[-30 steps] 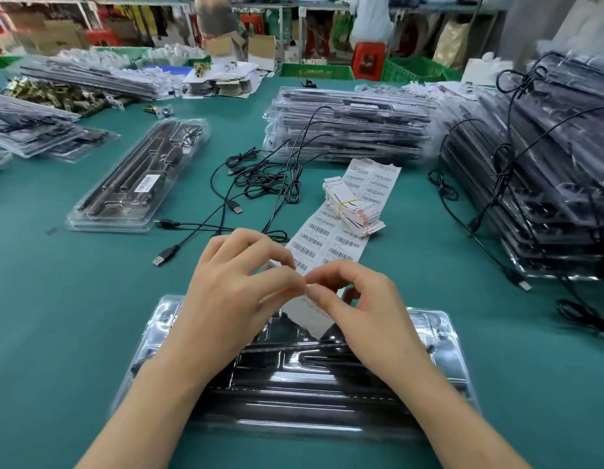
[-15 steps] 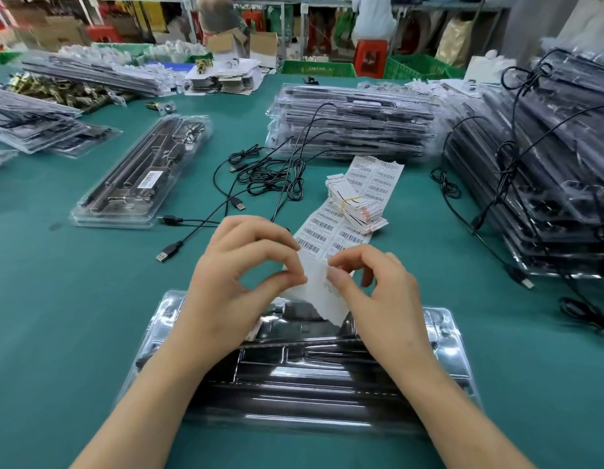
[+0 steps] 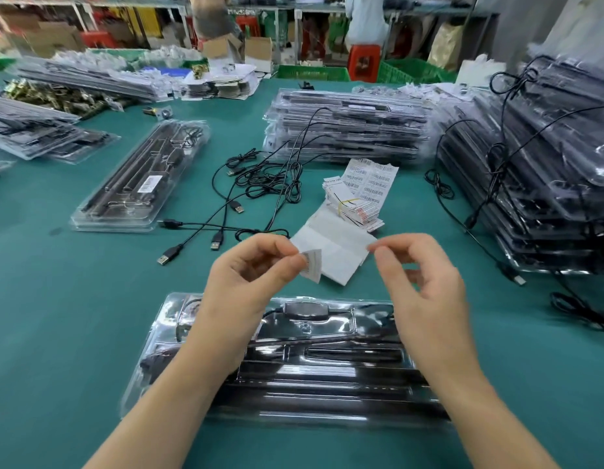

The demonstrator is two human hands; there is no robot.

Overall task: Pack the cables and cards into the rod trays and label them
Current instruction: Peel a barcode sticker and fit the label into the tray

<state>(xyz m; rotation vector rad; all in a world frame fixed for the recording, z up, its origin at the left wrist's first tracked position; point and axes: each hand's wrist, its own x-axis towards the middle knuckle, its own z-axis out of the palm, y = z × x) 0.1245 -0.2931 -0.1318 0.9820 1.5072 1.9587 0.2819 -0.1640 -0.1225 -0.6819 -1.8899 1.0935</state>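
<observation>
The left hand (image 3: 246, 275) pinches a barcode label (image 3: 312, 265); the right hand (image 3: 425, 282) pinches the backing sheet (image 3: 338, 252) by its corner, at 12 o'clock from the rod tray (image 3: 327, 394).

Clear tray (image 3: 152, 363) of black rods (image 3: 327, 384) lies crosswise on the bench (image 3: 57, 316). Left hand (image 3: 246, 275) pinches a small barcode label (image 3: 311, 265) above it. Sheet (image 3: 338, 252), banded cards (image 3: 353, 206) and loose cables (image 3: 260, 184) lie beyond.

Left hand (image 3: 246, 275) pinches label (image 3: 311, 265); right hand (image 3: 419, 275) seemingly pinches backing sheet (image 3: 334, 245).
</observation>
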